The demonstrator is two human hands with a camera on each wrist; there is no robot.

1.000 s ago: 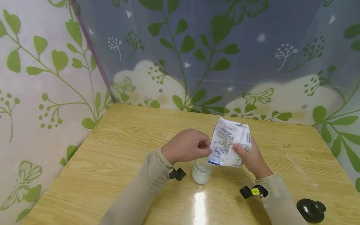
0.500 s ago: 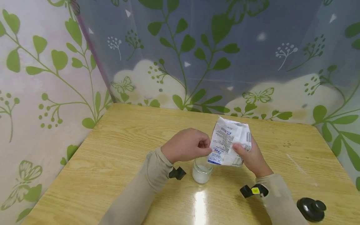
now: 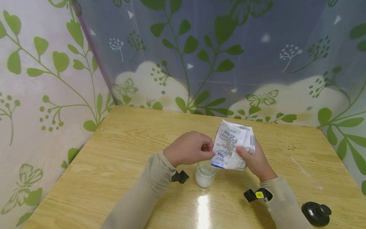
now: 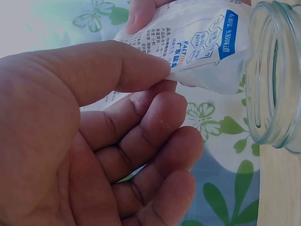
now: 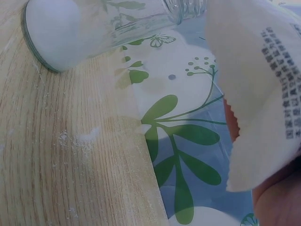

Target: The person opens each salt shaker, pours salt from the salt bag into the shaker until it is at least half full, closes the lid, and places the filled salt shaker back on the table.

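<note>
A white printed salt bag (image 3: 228, 144) is held tilted, its lower corner over the mouth of a glass jar (image 3: 204, 179). My right hand (image 3: 257, 160) grips the bag from the right, thumb across its printed face. With thumb and forefinger, my left hand (image 3: 190, 148) pinches the bag's edge; in the left wrist view its other fingers curl loosely below the salt bag (image 4: 202, 52). The jar's rim (image 4: 263, 75) is right beside the bag's end there. White salt (image 5: 51, 33) lies in the bottom of the upright jar, as the right wrist view shows.
A black knobbed lid (image 3: 315, 213) lies at the table's right front. Some spilled white grains (image 5: 89, 135) dot the wooden table (image 3: 137, 136) near the jar. A clear strip (image 3: 306, 173) lies to the right. Patterned walls (image 3: 211, 57) close off the back and sides.
</note>
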